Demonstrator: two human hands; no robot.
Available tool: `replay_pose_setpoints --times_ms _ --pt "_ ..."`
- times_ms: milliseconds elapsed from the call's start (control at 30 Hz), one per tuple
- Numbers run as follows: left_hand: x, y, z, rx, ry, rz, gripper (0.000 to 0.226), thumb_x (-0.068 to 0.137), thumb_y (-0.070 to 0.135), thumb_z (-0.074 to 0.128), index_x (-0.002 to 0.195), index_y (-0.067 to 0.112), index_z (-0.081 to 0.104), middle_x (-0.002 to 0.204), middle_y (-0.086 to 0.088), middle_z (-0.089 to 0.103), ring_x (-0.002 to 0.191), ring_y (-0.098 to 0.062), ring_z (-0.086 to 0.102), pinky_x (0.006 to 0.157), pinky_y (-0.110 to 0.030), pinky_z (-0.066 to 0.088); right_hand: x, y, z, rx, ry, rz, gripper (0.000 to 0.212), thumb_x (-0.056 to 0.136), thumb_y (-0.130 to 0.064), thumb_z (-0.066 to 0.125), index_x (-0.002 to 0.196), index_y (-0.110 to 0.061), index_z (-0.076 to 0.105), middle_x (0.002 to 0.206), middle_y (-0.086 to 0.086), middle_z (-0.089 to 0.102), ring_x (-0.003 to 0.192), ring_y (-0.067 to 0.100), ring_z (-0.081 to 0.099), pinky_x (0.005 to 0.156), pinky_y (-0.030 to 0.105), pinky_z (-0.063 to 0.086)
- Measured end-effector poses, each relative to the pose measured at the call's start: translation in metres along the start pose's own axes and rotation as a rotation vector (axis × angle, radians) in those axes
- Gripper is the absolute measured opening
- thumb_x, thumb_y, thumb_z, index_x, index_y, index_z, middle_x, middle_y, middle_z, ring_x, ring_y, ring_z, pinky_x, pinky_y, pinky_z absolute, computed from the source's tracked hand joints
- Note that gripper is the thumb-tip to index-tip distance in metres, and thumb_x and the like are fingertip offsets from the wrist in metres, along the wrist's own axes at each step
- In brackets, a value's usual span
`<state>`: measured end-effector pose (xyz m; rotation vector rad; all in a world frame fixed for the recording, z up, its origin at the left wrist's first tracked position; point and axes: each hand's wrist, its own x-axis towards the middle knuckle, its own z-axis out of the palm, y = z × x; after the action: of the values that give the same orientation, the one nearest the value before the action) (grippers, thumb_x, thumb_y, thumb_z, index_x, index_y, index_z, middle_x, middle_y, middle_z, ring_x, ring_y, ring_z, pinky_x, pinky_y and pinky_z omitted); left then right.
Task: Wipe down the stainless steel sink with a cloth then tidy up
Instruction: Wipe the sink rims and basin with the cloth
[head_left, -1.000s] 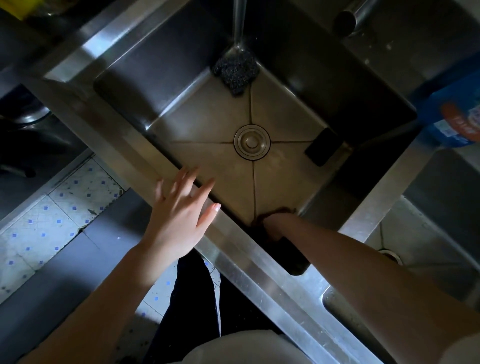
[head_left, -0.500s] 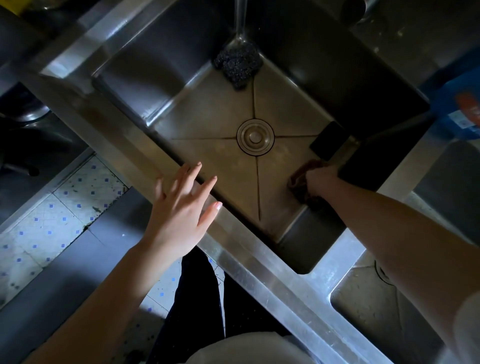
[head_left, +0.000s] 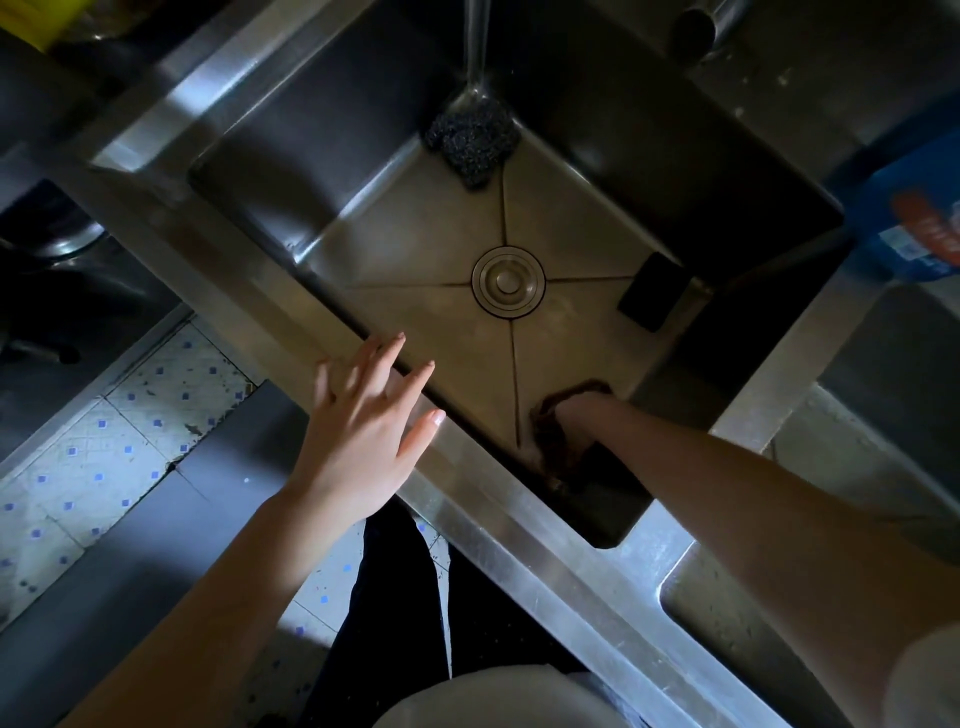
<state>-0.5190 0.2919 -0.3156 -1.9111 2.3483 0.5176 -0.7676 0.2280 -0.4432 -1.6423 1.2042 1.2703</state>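
The stainless steel sink (head_left: 415, 244) fills the middle of the view, with a round drain (head_left: 508, 281) at its centre. My right hand (head_left: 579, 423) is down in the basin's near corner, pressed onto a dark brown cloth (head_left: 556, 441) that lies on the sink floor against the front wall. My left hand (head_left: 363, 431) rests flat on the sink's front rim (head_left: 493, 499), fingers spread, holding nothing.
A dark steel scourer (head_left: 472, 137) lies in the far corner of the basin. A black sponge (head_left: 652, 291) sits against the right wall. A blue packet (head_left: 914, 218) stands at the right edge. A second basin (head_left: 737, 613) lies at the lower right. Tiled floor shows at the left.
My right hand has dragged the cloth from the basin's right side, near the black sponge, back toward the near corner. My left hand has stayed on the rim.
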Motion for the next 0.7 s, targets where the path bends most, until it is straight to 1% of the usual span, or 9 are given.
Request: replay_pose_setpoints --times_ms 33,100,167,233,300,367,433,567,700 --pt "0.000 -0.002 -0.001 0.004 -0.001 -0.003 0.054 0.089 0.048 0.033 0.127 0.017 0.057 0.144 -0.015 0.041 0.131 -0.033 0.040 0.099 -0.062 0.029 0.001 -0.010 0.003 -0.075 -0.048 -0.015 0.070 0.070 -0.048 0.066 0.133 -0.024 0.046 0.133 0.003 0.049 0.123 0.028 0.049 0.104 0.048 0.038" --pt "0.000 -0.005 -0.002 0.011 0.005 -0.015 0.054 0.089 0.048 0.033 0.126 0.018 0.057 0.142 -0.015 0.042 0.131 -0.033 0.040 0.098 -0.061 0.029 0.006 -0.025 0.010 -0.049 -0.092 -0.028 0.058 0.081 -0.038 0.060 0.135 -0.024 0.045 0.136 0.005 0.049 0.124 0.027 0.048 0.105 0.048 0.038" --pt "0.000 -0.008 -0.003 0.017 0.018 -0.027 0.053 0.089 0.048 0.034 0.125 0.018 0.058 0.141 -0.015 0.043 0.130 -0.032 0.041 0.098 -0.060 0.029 0.006 -0.031 0.020 0.011 -0.024 -0.054 0.042 0.087 -0.022 0.053 0.129 -0.016 0.053 0.130 0.011 0.056 0.117 0.031 0.055 0.099 0.045 0.045" --pt "-0.001 -0.010 -0.004 0.016 0.038 -0.033 0.052 0.089 0.047 0.035 0.123 0.017 0.059 0.139 -0.015 0.045 0.128 -0.033 0.044 0.096 -0.059 0.030 0.008 -0.030 0.025 0.054 0.071 -0.057 0.035 0.087 -0.016 0.050 0.121 -0.012 0.058 0.124 0.014 0.061 0.113 0.033 0.058 0.094 0.043 0.047" --pt "-0.001 -0.012 -0.006 0.010 0.057 -0.033 0.051 0.089 0.046 0.035 0.122 0.016 0.060 0.138 -0.016 0.046 0.127 -0.033 0.045 0.096 -0.060 0.031 0.009 -0.028 0.026 0.105 0.118 -0.045 0.034 0.087 -0.017 0.050 0.120 -0.014 0.059 0.122 0.014 0.061 0.111 0.032 0.059 0.093 0.043 0.047" --pt "-0.002 -0.013 -0.007 0.011 0.075 -0.031 0.051 0.089 0.045 0.036 0.122 0.015 0.060 0.137 -0.017 0.046 0.126 -0.034 0.045 0.095 -0.059 0.031 0.008 -0.030 0.023 0.152 0.130 -0.062 0.036 0.086 -0.023 0.049 0.121 -0.022 0.059 0.121 0.011 0.062 0.108 0.030 0.060 0.094 0.043 0.046" --pt "-0.002 -0.016 -0.008 0.020 0.093 -0.031 0.050 0.089 0.044 0.036 0.122 0.014 0.060 0.137 -0.017 0.046 0.126 -0.034 0.045 0.095 -0.058 0.031 0.009 -0.033 0.020 0.199 0.156 -0.067 0.034 0.085 -0.029 0.049 0.116 -0.023 0.060 0.117 0.008 0.063 0.104 0.028 0.061 0.093 0.044 0.046" --pt "0.000 -0.021 -0.009 0.031 0.103 -0.025 0.050 0.089 0.044 0.036 0.122 0.014 0.060 0.137 -0.017 0.046 0.126 -0.034 0.045 0.094 -0.057 0.031 0.014 -0.039 0.023 0.429 0.241 -0.036 0.036 0.086 -0.032 0.056 0.115 -0.010 0.062 0.114 0.012 0.065 0.102 0.028 0.061 0.078 0.030 0.043" --pt "0.005 -0.026 -0.010 0.029 0.089 -0.012 0.052 0.089 0.046 0.036 0.121 0.014 0.060 0.137 -0.018 0.047 0.125 -0.036 0.046 0.094 -0.059 0.031 0.016 -0.050 0.021 0.534 0.342 0.005 0.027 0.083 -0.024 0.063 0.097 -0.001 0.068 0.098 0.016 0.070 0.092 0.030 0.065 0.069 0.029 0.044"
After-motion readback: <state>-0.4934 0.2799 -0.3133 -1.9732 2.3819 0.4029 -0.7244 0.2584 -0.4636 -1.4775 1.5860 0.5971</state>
